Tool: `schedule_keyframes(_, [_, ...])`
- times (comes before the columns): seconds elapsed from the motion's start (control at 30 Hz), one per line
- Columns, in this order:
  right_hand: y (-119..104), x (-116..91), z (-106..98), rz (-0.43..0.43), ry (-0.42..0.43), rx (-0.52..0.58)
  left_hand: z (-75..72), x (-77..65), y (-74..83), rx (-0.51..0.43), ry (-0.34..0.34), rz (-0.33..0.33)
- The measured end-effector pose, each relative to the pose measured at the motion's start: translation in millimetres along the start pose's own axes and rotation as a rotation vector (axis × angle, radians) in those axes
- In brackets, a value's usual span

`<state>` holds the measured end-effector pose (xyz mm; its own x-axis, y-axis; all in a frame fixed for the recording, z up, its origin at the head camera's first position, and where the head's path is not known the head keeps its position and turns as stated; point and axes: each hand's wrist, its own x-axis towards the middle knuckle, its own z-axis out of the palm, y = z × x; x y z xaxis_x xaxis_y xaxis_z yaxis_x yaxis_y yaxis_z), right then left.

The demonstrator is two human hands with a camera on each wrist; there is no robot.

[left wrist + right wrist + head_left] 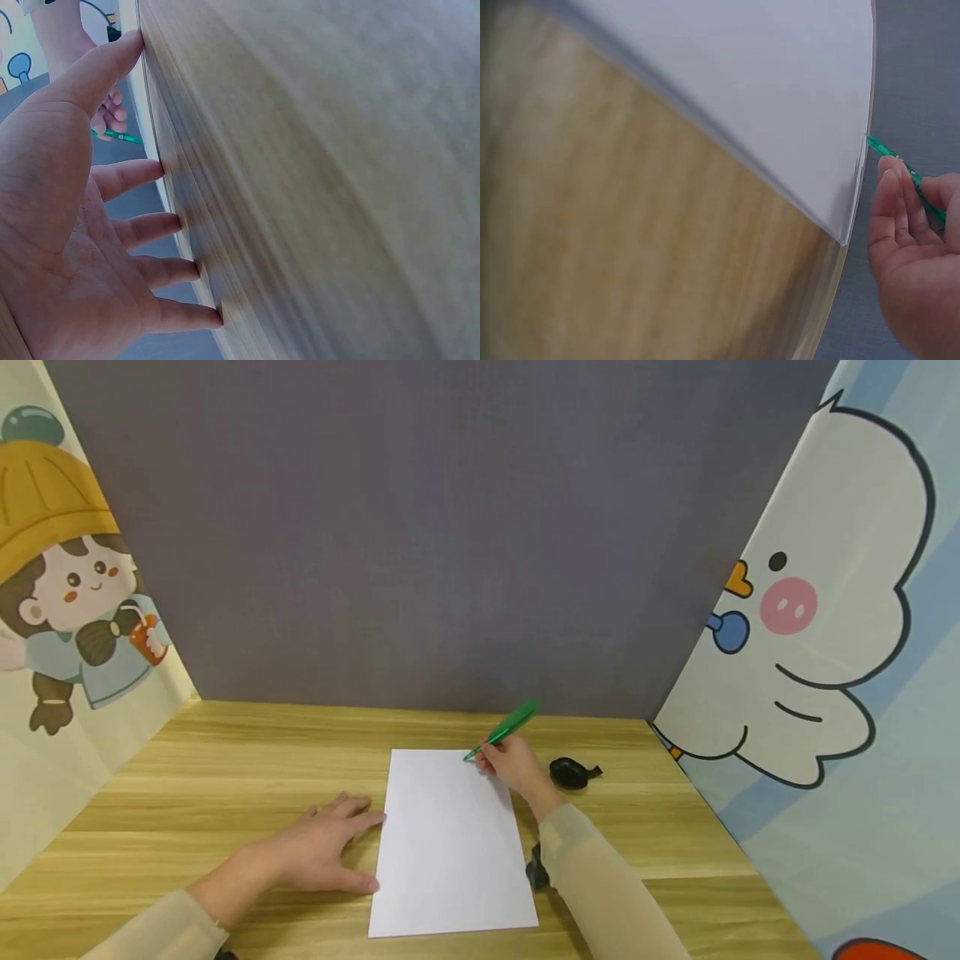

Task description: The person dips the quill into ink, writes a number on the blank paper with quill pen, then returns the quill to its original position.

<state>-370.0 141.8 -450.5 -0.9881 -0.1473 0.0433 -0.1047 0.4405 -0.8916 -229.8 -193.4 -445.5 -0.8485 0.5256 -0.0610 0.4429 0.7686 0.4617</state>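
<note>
Your right hand (516, 767) pinches the pen (512, 724), tip near the twelve o'clock edge of the paper (452, 852), butt toward two. The paper runs six to twelve; your left hand (324, 850), spread, rests at nine, farther from that tip.

Person wears long slvs, plain pale beige w/ a greyish tinge. In head view, L sleeve (153, 935) sits approx 8 o'clock, R sleeve (611, 889) approx 5 o'clock. L cuff (197, 920) & R cuff (566, 831) both end at the wrist, straight-edged. Small blk part (537, 869) just beside R sleeve, betw 5 & 6 o'clock; detail too small to tell. Another blk bit (225, 955) under L cuff, 7–8 o'clock, mostly cut off. L hand (318, 850) & R hand (516, 767) bare past cuffs; palm creases clear on L. In L-wrist view, sliver of L sleeve at 8 o'clock reads brownish.
</note>
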Motion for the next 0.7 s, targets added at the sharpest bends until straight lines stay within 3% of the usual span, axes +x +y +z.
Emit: schedule_keyframes(0.7, [-1.0, -3.1, -1.5, 0.000, -0.017, 0.004, 0.6, 0.6, -1.1, 0.001, 0.000, -0.011])
